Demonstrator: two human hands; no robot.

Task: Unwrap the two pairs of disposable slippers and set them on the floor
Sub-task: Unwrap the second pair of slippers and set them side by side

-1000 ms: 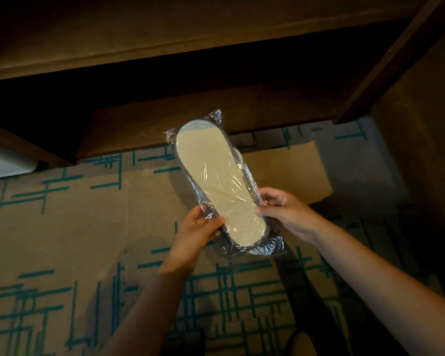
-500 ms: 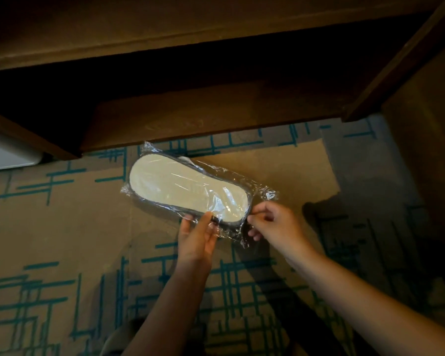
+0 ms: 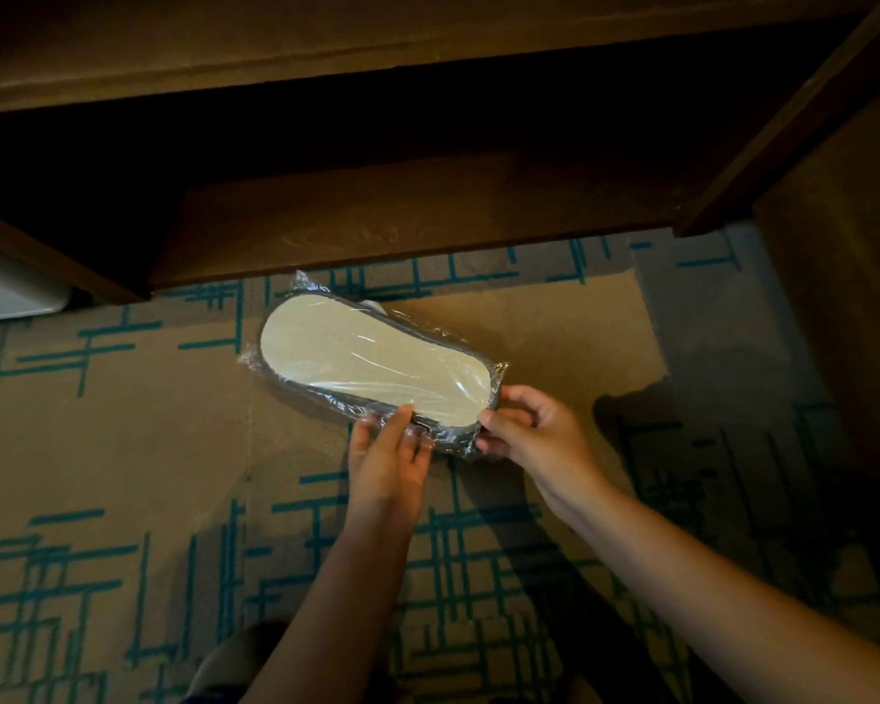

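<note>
Head view: we look down at our two bare hands over a patterned carpet, beside dark wooden furniture.
Slipper pack [image 3: 372, 370]: a pale sole with a dark rim, sealed in clear crinkled film, held above the floor [image 3: 123, 449]; its long axis runs up-left to down-right.
Left hand [image 3: 387, 449]: at the pack's lower edge, near its right end; fingers fairly straight and loosely spread, thumb on top of the film. It steadies more than it clamps.
Right hand [image 3: 529, 434]: at the pack's right end, fingers curled closed around the film and the heel end.
Wooden furniture [image 3: 377, 221]: just beyond the pack's far edge.
Second pair: not visible here.
Step, as we judge it: opening the first wrapper; nothing is unwrapped yet.
Doing it well: we should pinch loose film only at the pack's right end, brace the sole with the left hand, and pull the film apart there rather than bending the slippers.
</note>
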